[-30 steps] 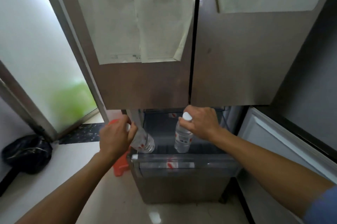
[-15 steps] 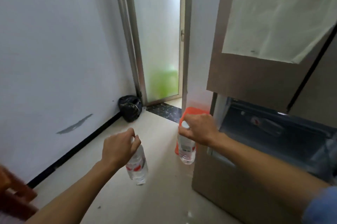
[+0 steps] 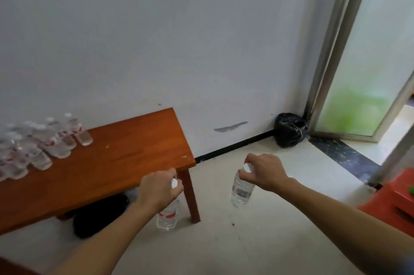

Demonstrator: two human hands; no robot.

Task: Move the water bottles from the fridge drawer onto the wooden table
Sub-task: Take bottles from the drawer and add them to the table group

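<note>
Clamped at its white cap in the left grip: a clear plastic red-labelled water bottle, hanging upright over the floor by the corner leg of the reddish-brown wooden bench. Pinched likewise in the right grip: a second clear bottle, right of the bench. Clustered on the bench's far left: many matching bottles.

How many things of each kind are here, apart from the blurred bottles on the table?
Carried water bottles: 2, left bottle, right bottle
Wooden table: 1
Black bag: 1
Red stool: 1
Dark thing under the table, kind unclear: 1
Total: 6
</note>
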